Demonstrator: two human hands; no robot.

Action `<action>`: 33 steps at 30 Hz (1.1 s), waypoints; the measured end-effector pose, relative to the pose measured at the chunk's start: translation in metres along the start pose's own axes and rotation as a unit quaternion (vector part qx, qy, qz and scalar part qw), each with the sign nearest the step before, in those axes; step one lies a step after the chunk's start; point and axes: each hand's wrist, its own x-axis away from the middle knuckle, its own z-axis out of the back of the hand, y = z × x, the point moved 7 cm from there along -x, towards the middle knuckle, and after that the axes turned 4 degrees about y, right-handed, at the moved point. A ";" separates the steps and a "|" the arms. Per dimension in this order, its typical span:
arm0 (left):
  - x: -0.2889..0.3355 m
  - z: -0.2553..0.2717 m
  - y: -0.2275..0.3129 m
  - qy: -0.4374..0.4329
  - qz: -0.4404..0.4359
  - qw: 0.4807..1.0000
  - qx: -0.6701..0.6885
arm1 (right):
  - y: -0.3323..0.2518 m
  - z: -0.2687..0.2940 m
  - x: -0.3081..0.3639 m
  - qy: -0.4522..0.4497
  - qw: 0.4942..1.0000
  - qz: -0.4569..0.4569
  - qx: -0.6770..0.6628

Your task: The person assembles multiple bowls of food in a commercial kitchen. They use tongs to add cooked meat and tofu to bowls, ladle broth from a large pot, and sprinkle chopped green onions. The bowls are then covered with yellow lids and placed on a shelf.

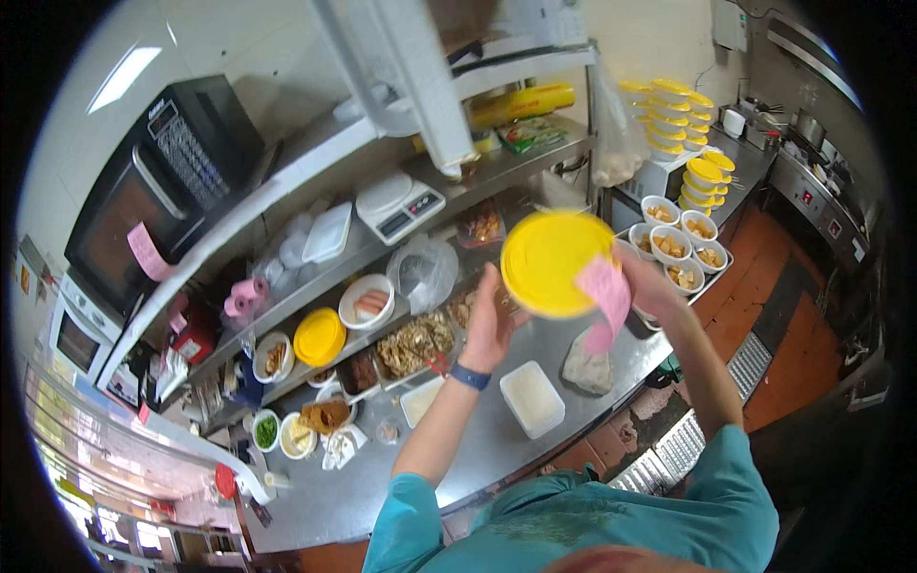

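Head view: the right hand (650, 285) grips the far right side of a round yellow lid (543, 263), with a pink slip (607, 294) at the same edge. The left hand (489, 329) is spread wide just beside the opposite edge; whether it touches is hard to tell (the bowl, if any, under the lid is hidden too). Step in hand, my read: a covered portion being carried or turned, slip attached or pinned. Next move probably calls for support from both sides, lid level, slip held. The lid, held up between the hands, is bright, plain, ringed near the rim, slightly blurred; the slip curls down over its right edge. Below the grip: a white rectangular container (544, 427). Right of and beyond it: filled white bowls (671, 261), then yellow-lidded tubs (705, 172).
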 end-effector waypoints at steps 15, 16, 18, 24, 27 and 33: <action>0.065 -0.144 0.155 0.098 -0.678 0.611 -0.397 | -0.310 -0.184 -0.310 -0.109 0.968 0.208 0.084; 0.063 -0.152 0.155 0.087 -0.679 0.602 -0.411 | -0.309 -0.176 -0.305 -0.115 0.957 0.234 0.124; 0.060 -0.164 0.153 0.051 -0.683 0.596 -0.419 | -0.296 -0.142 -0.284 -0.031 0.954 0.239 0.180; 0.039 -0.137 0.156 -0.116 -0.600 0.571 -0.549 | -0.159 -0.018 -0.134 0.059 0.949 0.299 0.079; 0.053 -0.061 0.171 -0.022 -0.585 0.584 -0.562 | -0.034 0.017 -0.074 0.083 0.969 0.204 0.107; 0.189 0.146 0.272 0.329 -0.609 0.461 -0.555 | 0.158 0.066 0.027 0.185 0.957 0.062 0.217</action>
